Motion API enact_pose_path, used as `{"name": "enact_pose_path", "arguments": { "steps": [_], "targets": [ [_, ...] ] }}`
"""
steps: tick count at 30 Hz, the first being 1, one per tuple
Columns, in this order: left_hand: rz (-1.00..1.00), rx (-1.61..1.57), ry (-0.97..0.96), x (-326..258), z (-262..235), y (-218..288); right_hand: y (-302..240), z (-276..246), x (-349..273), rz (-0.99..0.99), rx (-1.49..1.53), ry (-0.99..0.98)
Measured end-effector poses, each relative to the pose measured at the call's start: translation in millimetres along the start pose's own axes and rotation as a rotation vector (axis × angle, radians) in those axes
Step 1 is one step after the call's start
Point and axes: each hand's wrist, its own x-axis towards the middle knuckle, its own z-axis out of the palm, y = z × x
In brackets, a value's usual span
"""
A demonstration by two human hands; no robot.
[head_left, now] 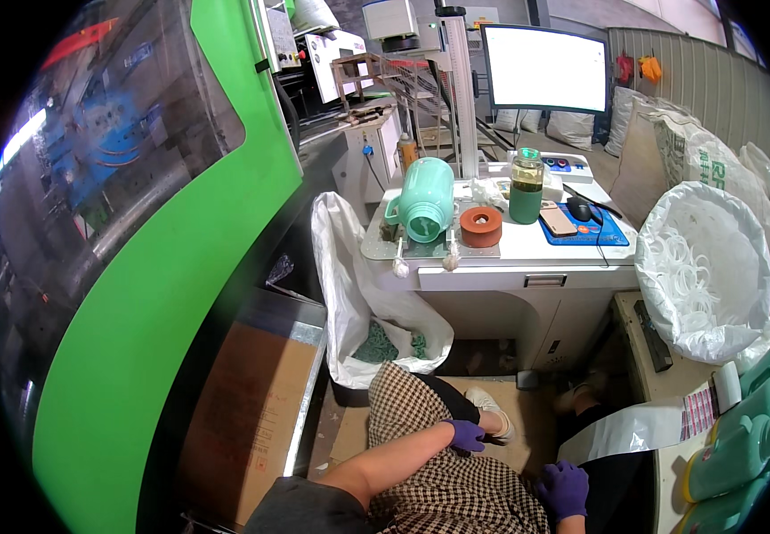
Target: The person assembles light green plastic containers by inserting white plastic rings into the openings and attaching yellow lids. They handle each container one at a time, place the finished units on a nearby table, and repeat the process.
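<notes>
My left hand (467, 435), in a purple glove, rests on the checked cloth (434, 414) over my lap, its fingers lying loosely with nothing seen in them. To the right, my right hand (564, 489), in a matching glove, lies at the cloth's edge with curled fingers and nothing visible in its grasp. Ahead on the white table, a mint-green jug (428, 191) lies on its side, mouth toward me, on a perforated metal plate (385, 248). Beside it are an orange-brown tape roll (480, 227) and a bottle (526, 185) of dark liquid. Neither hand touches these.
A green machine door (127, 294) fills the left, with a cardboard box (234, 400) below. A white sack (340, 294) holds green scraps; a lined bin (705, 267) holds white rings. Green jugs (734, 458) stand at right. A monitor (545, 69) rises behind the table.
</notes>
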Motion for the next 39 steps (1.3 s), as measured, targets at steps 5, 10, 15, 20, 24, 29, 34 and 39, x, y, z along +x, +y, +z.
{"name": "enact_pose_path", "arguments": {
  "steps": [5,10,15,20,24,29,34,39],
  "targets": [
    [0.024,0.024,0.021,-0.9,2.1,-2.2,-1.2,-2.9,0.0,-0.013,0.0,-0.011],
    [0.017,0.039,-0.002,-1.8,-2.1,3.0,3.4,4.7,-1.5,-0.008,-0.01,0.001],
    [0.009,0.019,-0.02,-3.1,-2.8,3.7,3.6,4.8,-1.6,-0.016,-0.005,0.012],
    [0.001,0.057,-0.032,-2.9,-3.5,7.3,2.7,3.9,-1.5,-0.005,-0.02,-0.016],
    [-0.017,0.058,-0.046,-3.0,-3.8,8.2,1.2,0.9,-0.6,-0.003,-0.026,-0.032],
    [-0.009,0.077,-0.048,-1.3,-2.4,6.1,1.6,2.5,-0.8,-0.005,-0.026,-0.03],
    [-0.011,0.08,-0.049,-4.0,-5.7,10.7,0.9,-0.2,-0.7,0.007,-0.015,-0.04],
    [-0.025,0.069,-0.057,-4.0,-6.2,10.2,0.8,0.6,-0.1,0.001,-0.023,-0.028]
  ]
}}
